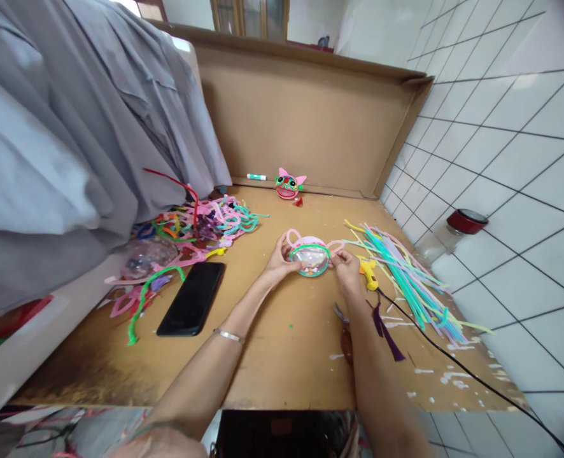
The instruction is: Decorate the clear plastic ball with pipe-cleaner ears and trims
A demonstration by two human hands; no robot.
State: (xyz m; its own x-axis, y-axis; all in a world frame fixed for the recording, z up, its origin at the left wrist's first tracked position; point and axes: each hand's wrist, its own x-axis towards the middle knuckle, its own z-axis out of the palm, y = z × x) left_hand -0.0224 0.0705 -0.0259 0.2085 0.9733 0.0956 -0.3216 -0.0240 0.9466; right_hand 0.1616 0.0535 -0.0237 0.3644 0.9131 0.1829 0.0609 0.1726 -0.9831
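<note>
Over cardboard tabletop [282, 343], left hand [278, 259] and right hand [346, 266] pinch clear pipe-cleaner-rimmed ornament [310, 257] between fingertips.

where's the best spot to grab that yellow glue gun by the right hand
Grip the yellow glue gun around its handle, coming from above and from the near side. It lies flat on the table just beyond the right hand; its black cord trails toward the near right.

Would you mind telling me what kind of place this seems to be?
Probably a home craft corner on a tiled floor. A cardboard sheet serves as worktop, with loose pipe cleaners, a glue gun and a finished pink mask. The left hand and right hand hold a clear ornament.
</note>
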